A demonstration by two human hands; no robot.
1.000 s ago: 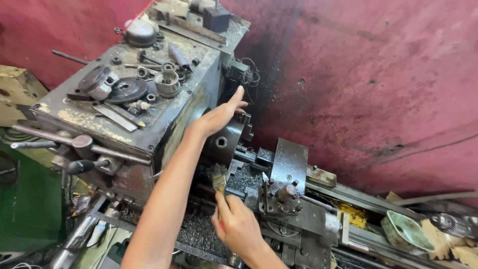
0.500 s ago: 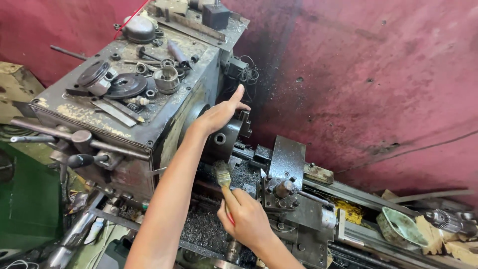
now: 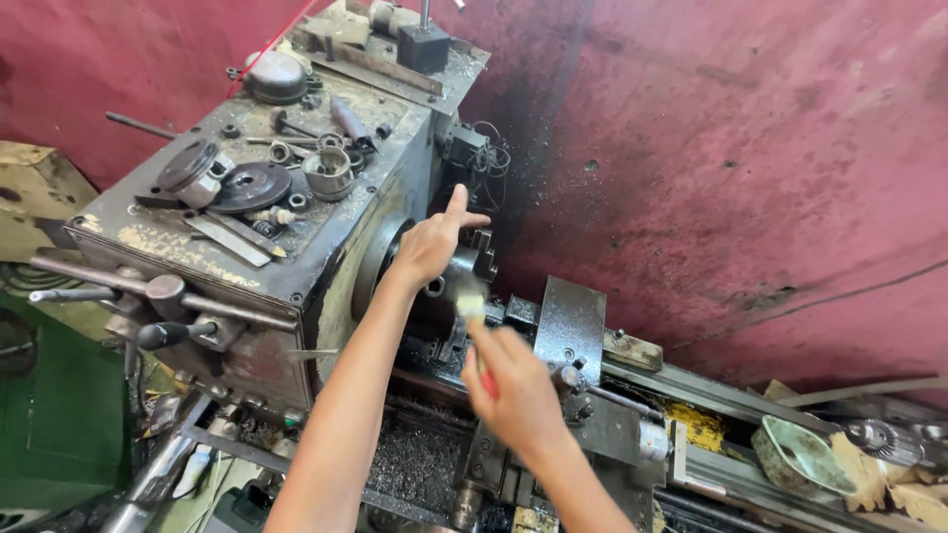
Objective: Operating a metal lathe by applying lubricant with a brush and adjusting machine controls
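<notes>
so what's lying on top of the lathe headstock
On the headstock top: a dark round disc, a metal cup-shaped ring, a flat strip, bolts and small fittings. The far end is too cluttered to identify.

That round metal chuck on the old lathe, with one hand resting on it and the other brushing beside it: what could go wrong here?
1. The left hand rests on the round metal chuck; if it turned, fingers might get caught.
2. The right hand sweeps a small red-handled brush close by; its bristles could snag.
3. Dark metal shavings below may cut bare skin.
</notes>
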